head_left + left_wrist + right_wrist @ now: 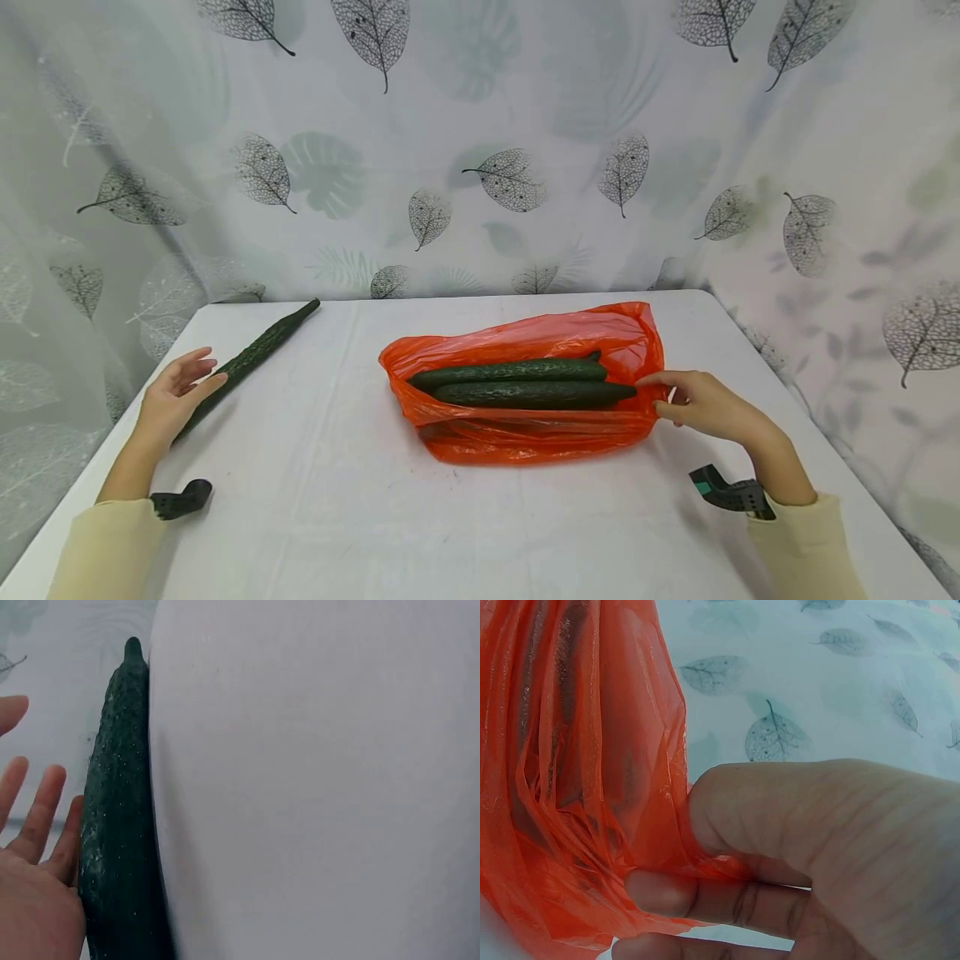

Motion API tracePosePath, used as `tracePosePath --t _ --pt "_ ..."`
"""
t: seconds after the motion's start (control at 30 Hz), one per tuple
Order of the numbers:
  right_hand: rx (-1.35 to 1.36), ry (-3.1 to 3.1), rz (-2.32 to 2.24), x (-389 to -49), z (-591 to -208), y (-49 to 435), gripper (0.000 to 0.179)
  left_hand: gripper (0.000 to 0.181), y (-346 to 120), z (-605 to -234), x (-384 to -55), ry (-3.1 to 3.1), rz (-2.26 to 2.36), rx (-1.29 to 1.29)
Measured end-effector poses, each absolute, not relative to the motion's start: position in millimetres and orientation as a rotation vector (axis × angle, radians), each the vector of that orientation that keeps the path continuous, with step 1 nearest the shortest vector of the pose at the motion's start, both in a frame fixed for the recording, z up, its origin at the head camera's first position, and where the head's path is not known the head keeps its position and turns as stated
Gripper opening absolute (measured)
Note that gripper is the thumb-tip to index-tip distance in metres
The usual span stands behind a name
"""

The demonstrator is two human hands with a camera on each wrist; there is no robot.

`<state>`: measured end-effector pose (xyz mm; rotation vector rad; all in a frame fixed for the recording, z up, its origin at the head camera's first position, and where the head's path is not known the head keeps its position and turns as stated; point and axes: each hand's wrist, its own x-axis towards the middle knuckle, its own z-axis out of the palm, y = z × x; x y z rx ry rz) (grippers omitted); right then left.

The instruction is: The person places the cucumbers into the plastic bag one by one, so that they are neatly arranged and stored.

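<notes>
A long dark green cucumber (251, 354) lies slantwise along the table's left side. Beside it is my left hand (172, 398), its fingers apart and not wrapped round it; the left wrist view has the hand (41, 892) at the left of the bumpy cucumber (124, 817). At the right of the table, my right hand (705, 404) pinches the end of a red plastic bag (525, 437). Close up, thin red film of the bag (641, 712) runs between thumb and fingers. Inside the bag's opening rest cucumbers (525, 395), two plainly visible side by side.
A white cloth covers the table (315, 500). Behind and at both sides hangs a pale curtain (480, 108) printed with leaves. Each wrist wears a black strap (180, 500) that sticks out toward the table's middle.
</notes>
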<state>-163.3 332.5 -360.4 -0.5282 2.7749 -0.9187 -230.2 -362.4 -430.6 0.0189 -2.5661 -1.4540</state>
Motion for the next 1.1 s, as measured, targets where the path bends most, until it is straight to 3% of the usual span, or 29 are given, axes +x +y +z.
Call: tracePosePath --t 0.33,0.67,0.9,1.1 --pt "-0.529 2.777 -0.914 -163 -361 332 0.032 0.084 -379 -422 -242 -2.981 -1.323 -0.119" --pt "-0.534 2.766 -0.912 -164 -363 331 0.033 0.070 -379 -438 -240 -2.935 -0.985 -0.085" --pt "-0.493 2.727 -0.929 -163 -362 330 0.034 0.076 -375 -434 -246 -3.034 -0.838 -0.015" --pt "-0.522 2.725 -0.919 -162 -361 330 0.034 0.069 -374 -433 -246 -3.037 -0.832 -0.041"
